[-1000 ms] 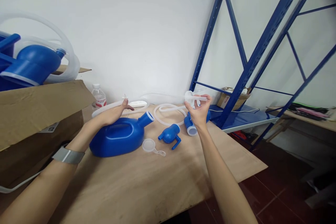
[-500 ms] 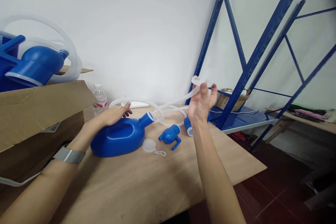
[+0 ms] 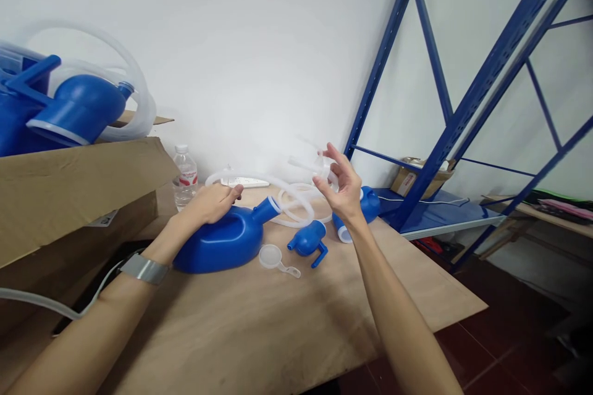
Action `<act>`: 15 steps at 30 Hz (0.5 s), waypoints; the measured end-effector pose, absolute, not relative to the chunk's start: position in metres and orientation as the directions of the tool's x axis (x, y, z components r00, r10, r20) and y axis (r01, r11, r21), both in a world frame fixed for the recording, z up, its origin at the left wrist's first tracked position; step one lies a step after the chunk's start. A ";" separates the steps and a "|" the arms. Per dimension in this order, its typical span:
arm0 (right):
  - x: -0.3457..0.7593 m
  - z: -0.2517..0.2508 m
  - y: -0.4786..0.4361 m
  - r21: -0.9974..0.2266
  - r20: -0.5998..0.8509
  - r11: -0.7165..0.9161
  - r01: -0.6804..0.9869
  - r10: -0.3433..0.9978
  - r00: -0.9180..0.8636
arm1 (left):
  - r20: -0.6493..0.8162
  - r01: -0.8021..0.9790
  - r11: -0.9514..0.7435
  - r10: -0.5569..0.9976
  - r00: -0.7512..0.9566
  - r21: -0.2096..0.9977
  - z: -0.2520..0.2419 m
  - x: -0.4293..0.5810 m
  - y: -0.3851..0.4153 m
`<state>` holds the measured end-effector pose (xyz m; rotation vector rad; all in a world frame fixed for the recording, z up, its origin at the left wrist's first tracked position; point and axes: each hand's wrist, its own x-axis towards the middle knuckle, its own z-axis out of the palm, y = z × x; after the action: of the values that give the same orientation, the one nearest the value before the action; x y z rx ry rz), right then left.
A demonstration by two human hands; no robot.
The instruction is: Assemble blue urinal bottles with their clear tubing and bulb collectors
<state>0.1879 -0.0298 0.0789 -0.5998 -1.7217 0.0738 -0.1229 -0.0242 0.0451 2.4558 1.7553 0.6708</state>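
A blue plastic jug point(image 3: 227, 237) with an angled spout lies on the wooden table point(image 3: 259, 321). My left hand point(image 3: 210, 202) rests on top of it, fingers curled around a translucent hose point(image 3: 259, 182). My right hand point(image 3: 340, 188) is raised above the table and pinches the hose's other end, which is blurred. The hose loops on the table behind the jug. In front of the jug lie a clear funnel cap point(image 3: 273, 257), a small blue fitting with a handle point(image 3: 309, 242) and another blue piece point(image 3: 365, 207) behind my right wrist.
A cardboard box point(image 3: 69, 191) at the left holds more blue jugs point(image 3: 74, 111) and hoses. A water bottle point(image 3: 185, 176) and a white power strip point(image 3: 245, 182) stand by the wall. Blue metal shelving point(image 3: 440, 129) rises at the right, beyond the table's edge.
My right hand has come down and to the left with the hose end. My left hand has settled onto the jug. The view has shifted slightly to the left.
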 end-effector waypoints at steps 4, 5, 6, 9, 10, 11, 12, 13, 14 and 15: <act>0.192 0.077 -0.032 -0.402 0.868 0.842 0.359 0.476 -0.144 | 0.250 0.909 -0.282 0.945 0.209 0.306 0.045 -0.119 -0.023; 0.192 0.075 -0.030 -0.414 0.850 0.831 0.372 0.499 -0.169 | 0.243 0.915 -0.272 0.948 0.203 0.299 0.046 -0.119 -0.022; 0.191 0.073 -0.028 -0.434 0.826 0.816 0.382 0.530 -0.193 | 0.237 0.920 -0.261 0.952 0.195 0.291 0.046 -0.120 -0.021; 0.193 0.063 -0.018 -0.546 0.701 0.734 0.404 0.664 -0.260 | 0.183 0.936 -0.245 0.962 0.203 0.251 0.050 -0.124 -0.021; 0.194 0.059 -0.015 -0.585 0.650 0.699 0.412 0.707 -0.278 | 0.156 0.942 -0.244 0.965 0.211 0.232 0.051 -0.125 -0.021; 0.196 0.054 -0.011 -0.614 0.602 0.667 0.422 0.741 -0.296 | 0.127 0.947 -0.241 0.968 0.217 0.215 0.053 -0.127 -0.022; 0.198 0.050 -0.009 -0.630 0.563 0.643 0.436 0.764 -0.313 | 0.102 0.951 -0.235 0.971 0.219 0.203 0.055 -0.128 -0.023; 0.200 0.046 -0.007 -0.635 0.534 0.627 0.452 0.778 -0.330 | 0.080 0.953 -0.230 0.973 0.218 0.197 0.056 -0.129 -0.024; 0.201 0.044 -0.005 -0.629 0.512 0.619 0.470 0.785 -0.349 | 0.062 0.954 -0.225 0.974 0.217 0.200 0.056 -0.130 -0.025; 0.202 0.042 -0.004 -0.614 0.492 0.618 0.491 0.786 -0.373 | 0.046 0.952 -0.224 0.975 0.219 0.209 0.056 -0.130 -0.026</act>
<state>0.2020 -0.0042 0.0417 -1.0026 -2.0465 0.4721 -0.1303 -0.0260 0.0564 2.3433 1.8663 0.2516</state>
